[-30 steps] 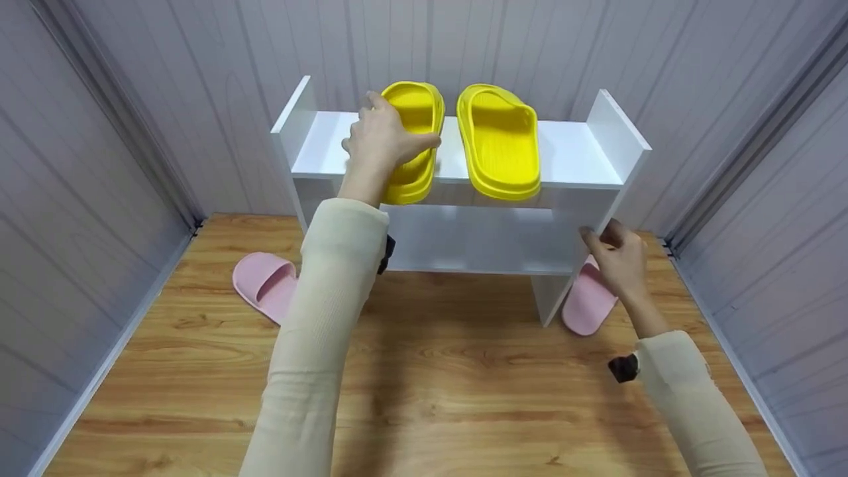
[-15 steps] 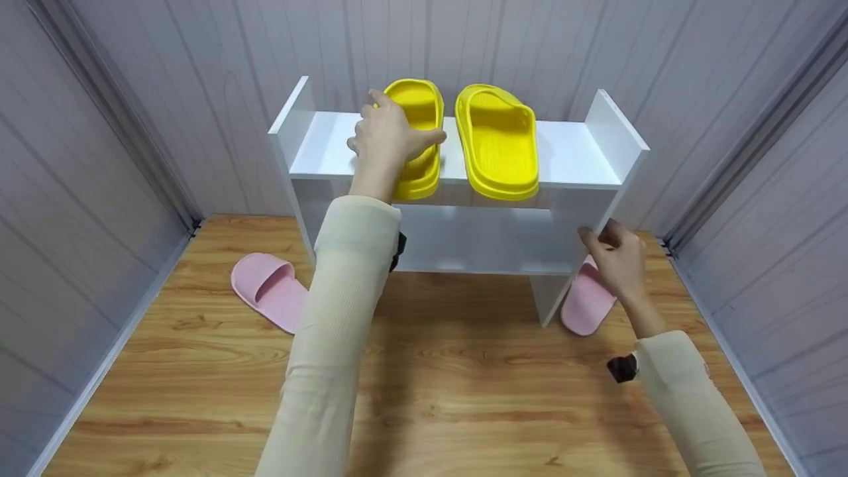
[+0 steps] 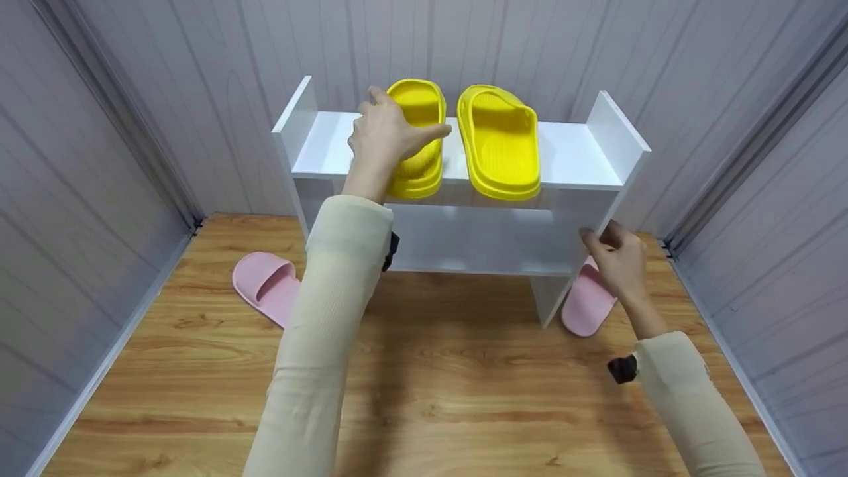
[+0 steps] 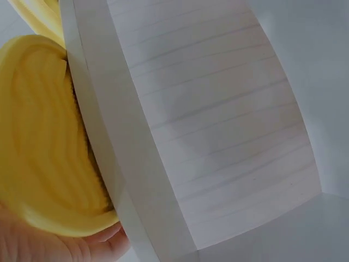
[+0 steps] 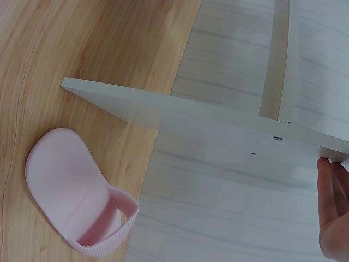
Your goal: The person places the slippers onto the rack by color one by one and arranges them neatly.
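Two yellow slippers stand side by side on the top board of a white shoe rack (image 3: 573, 149), their heels overhanging its front edge. My left hand (image 3: 382, 136) spans the left yellow slipper (image 3: 424, 169), fingers along its left side and thumb reaching across to its right edge. In the left wrist view, curled fingers (image 4: 112, 243) show below this slipper's sole. The right yellow slipper (image 3: 500, 142) stands slightly apart, untouched. At the rack's right side panel, my right hand (image 3: 621, 262) pinches the upright front edge; part of that hand is out of the right wrist view.
One pink slipper (image 3: 265, 281) lies on the wooden floor (image 3: 464, 411) left of the rack, partly behind my left sleeve. Another pink slipper (image 5: 71, 185) lies beside the right panel, below my right hand. Panelled walls (image 3: 99, 165) enclose the rack at the back and both sides.
The left yellow slipper has shifted slightly right and back under my left hand, whose thumb now reaches further right. My right hand stays at the rack's side panel.
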The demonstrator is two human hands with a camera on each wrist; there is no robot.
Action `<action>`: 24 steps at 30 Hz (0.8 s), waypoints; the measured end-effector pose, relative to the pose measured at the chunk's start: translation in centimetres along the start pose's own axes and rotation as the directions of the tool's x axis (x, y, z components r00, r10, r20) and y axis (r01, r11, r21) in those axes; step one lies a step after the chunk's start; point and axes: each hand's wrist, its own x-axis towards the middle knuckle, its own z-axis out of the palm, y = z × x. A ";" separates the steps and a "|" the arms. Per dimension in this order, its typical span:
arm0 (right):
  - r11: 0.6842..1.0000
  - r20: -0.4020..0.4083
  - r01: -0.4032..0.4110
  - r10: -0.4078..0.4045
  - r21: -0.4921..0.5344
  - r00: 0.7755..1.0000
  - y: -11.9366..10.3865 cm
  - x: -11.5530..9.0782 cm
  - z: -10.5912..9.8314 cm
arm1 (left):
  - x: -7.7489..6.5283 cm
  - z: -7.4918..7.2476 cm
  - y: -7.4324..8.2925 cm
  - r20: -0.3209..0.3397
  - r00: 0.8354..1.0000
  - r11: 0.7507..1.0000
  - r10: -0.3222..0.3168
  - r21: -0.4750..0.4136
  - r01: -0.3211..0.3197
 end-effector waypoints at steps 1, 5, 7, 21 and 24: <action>1.000 0.000 0.002 -0.002 0.001 1.000 0.0 0.0 0.0 | 0.0 -0.1 0.0 -0.002 1.000 1.000 0.008 -0.001 -0.008; 1.000 -0.005 0.005 -0.005 0.012 1.000 0.0 0.1 0.1 | -0.3 -0.7 -0.2 -0.032 0.998 0.998 0.057 0.005 -0.057; 1.000 -0.011 0.005 -0.005 0.023 1.000 0.0 0.1 0.1 | -0.5 -1.0 -0.3 -0.067 0.992 0.995 0.103 0.007 -0.102; 0.999 0.013 -0.006 0.005 0.037 1.000 0.0 0.1 0.1 | -2.4 -2.7 -5.8 -0.381 0.838 0.901 0.390 -0.031 -0.434; 0.999 0.022 -0.012 0.012 0.031 1.000 0.0 0.2 -0.1 | -3.0 -2.6 -7.6 -0.450 0.786 0.866 0.425 -0.049 -0.497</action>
